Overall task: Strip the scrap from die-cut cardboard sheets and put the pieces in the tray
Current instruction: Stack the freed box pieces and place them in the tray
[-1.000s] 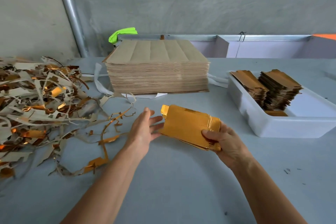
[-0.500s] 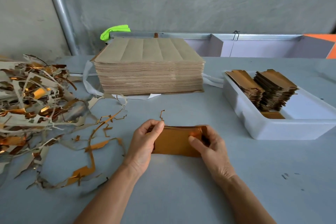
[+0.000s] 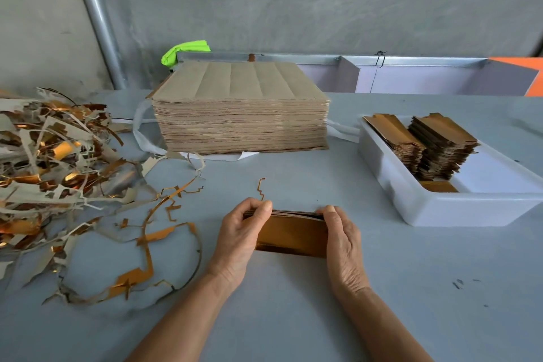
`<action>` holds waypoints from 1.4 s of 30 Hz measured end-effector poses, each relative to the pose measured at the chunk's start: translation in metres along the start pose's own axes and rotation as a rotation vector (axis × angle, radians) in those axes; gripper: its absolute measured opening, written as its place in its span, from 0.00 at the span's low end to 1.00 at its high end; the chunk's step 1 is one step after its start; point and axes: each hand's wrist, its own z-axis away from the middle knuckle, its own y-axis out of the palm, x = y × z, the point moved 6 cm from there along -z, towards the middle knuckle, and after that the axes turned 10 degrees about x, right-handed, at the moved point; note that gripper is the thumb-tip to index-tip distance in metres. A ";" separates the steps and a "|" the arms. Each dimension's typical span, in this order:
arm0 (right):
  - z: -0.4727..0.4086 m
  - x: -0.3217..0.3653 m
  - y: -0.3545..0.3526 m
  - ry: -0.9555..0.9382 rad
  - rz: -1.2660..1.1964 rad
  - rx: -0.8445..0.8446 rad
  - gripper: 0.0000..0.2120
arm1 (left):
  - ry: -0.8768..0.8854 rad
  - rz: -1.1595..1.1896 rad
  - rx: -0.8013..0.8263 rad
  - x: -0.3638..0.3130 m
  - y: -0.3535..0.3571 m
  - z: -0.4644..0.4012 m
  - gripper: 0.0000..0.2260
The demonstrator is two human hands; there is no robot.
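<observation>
Flanking hands (image 3: 289,232): scrap heap (image 3: 55,161), tray (image 3: 440,209).

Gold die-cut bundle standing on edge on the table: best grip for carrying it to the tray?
Grip the bundle of gold pieces at its two short ends, one hand from each side, as the left hand and right hand do now. It stands on its long edge, and squeezing inward should keep the loose stack aligned.

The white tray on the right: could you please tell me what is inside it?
The white tray holds two leaning stacks of stripped gold pieces and one flat piece in front. The stacks hide the floor beneath them.
</observation>
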 end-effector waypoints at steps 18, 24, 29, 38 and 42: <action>0.000 0.016 0.002 -0.171 0.430 0.193 0.15 | 0.037 -0.108 0.029 -0.002 -0.007 -0.002 0.12; -0.001 0.006 0.001 -0.098 0.415 0.205 0.18 | -0.015 -0.136 0.014 0.009 -0.013 -0.003 0.17; -0.002 0.006 -0.001 -0.100 0.382 0.172 0.18 | 0.008 -0.187 0.013 0.009 -0.016 -0.005 0.13; -0.004 0.005 -0.001 -0.095 0.464 0.167 0.20 | -0.027 -0.335 0.028 0.013 -0.016 -0.007 0.12; -0.004 0.004 -0.001 -0.086 0.466 0.174 0.17 | -0.050 -0.368 0.026 0.015 -0.017 -0.006 0.11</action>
